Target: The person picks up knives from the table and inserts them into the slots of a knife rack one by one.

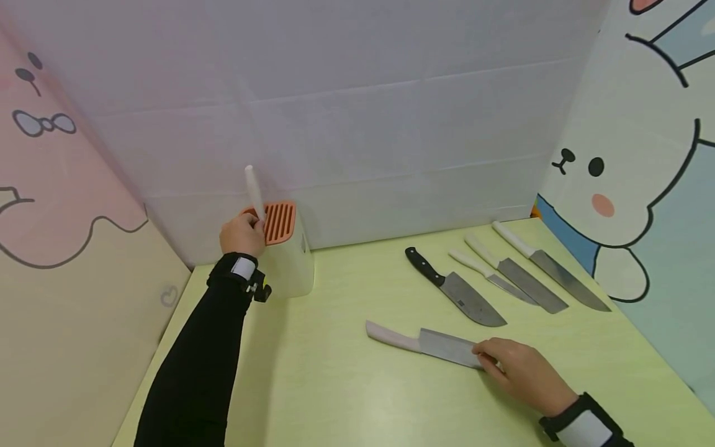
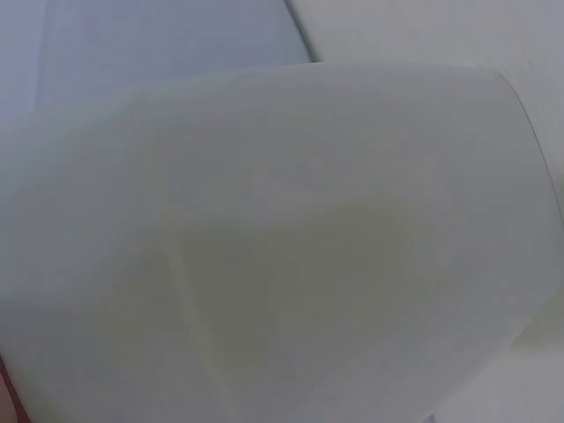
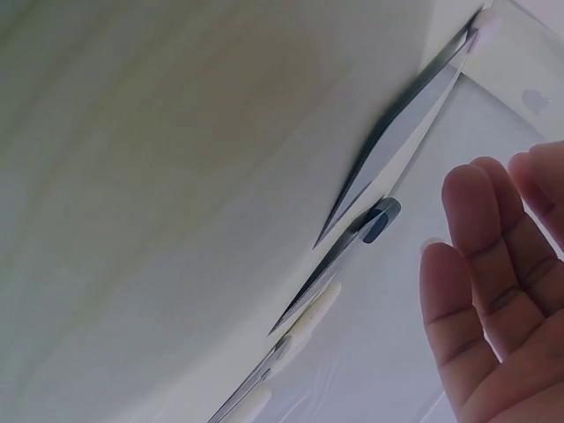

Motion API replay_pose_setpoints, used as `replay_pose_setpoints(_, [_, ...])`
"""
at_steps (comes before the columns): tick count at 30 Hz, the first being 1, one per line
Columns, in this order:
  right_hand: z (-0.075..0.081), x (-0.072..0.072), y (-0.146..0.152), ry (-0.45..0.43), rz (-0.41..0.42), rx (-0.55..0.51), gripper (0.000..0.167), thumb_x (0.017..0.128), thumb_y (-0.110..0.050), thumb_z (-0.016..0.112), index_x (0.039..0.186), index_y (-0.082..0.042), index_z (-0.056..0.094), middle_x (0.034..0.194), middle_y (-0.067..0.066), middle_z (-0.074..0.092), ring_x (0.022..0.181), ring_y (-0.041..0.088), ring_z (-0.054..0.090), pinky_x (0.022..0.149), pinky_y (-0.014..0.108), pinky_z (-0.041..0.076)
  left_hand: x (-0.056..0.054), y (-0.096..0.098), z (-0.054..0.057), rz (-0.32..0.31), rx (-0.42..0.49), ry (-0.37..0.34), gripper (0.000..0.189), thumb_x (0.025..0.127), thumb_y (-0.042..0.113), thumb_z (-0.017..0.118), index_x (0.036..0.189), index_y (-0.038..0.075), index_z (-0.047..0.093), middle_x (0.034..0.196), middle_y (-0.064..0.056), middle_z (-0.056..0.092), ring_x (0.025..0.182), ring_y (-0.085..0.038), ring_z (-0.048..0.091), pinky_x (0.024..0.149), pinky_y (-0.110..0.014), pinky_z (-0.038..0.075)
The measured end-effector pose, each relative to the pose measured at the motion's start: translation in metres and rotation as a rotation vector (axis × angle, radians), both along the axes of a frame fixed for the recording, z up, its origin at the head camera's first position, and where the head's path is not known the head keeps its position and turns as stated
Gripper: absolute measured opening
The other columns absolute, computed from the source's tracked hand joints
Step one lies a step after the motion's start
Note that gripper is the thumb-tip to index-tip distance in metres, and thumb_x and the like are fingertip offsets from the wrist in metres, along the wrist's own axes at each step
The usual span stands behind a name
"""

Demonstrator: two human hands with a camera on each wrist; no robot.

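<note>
A white knife block (image 1: 298, 261) with an orange slotted top (image 1: 280, 223) stands at the back left. Rising upright from it is a white handle (image 1: 254, 189); any blade is hidden. My left hand (image 1: 242, 236) grips low on this handle, with curled fingers, at the block's top. The left wrist view is filled by the block's pale wall (image 2: 308, 238). At front right, my right hand (image 1: 519, 372) hovers by the blade end of a cleaver (image 1: 447, 346) with a pale pink handle. In the right wrist view its loosely bent fingers (image 3: 471, 211) hold nothing.
A black-handled knife (image 1: 472, 301) lies to the right on the pale yellow table (image 1: 335, 397). Beyond it lie a small white-handled knife (image 1: 503, 284), a white-handled cleaver (image 1: 530, 288) and a long white-handled knife (image 1: 564, 276). A white sheet (image 1: 363, 136) hangs behind.
</note>
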State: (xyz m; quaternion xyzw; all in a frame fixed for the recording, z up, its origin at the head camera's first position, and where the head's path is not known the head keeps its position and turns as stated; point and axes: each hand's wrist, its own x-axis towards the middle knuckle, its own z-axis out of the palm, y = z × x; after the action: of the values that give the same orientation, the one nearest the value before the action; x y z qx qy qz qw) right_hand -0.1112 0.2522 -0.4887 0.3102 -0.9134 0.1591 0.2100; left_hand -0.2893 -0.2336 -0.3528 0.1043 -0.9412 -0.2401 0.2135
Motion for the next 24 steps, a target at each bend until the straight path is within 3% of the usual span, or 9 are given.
replay_pose_setpoints(19, [0.0002,0.0008,0.0012,0.000,0.004,-0.009,0.025,0.073,-0.004,0.086,0.093,-0.015,0.074,0.086,-0.008,0.072,0.076,0.002,0.065,0.063,0.025,0.057,0.0050,0.0035,0.0007,0.014,-0.011,0.036,0.023,0.102,0.013,0.060,0.099,-0.007,0.071,0.095,-0.026,0.072,0.087,-0.044,0.066,0.079,-0.054,0.052])
replay_pose_setpoints(24, [-0.0016,-0.0020,0.0011,0.021,0.020,-0.010,0.025,0.072,-0.003,0.086,0.092,-0.014,0.074,0.086,-0.007,0.073,0.076,0.003,0.066,0.063,0.024,0.057,0.0062,0.0006,-0.0030,-0.049,-0.035,0.052,0.026,0.103,0.012,0.057,0.105,-0.010,0.071,0.096,-0.029,0.071,0.084,-0.045,0.067,0.076,-0.054,0.054])
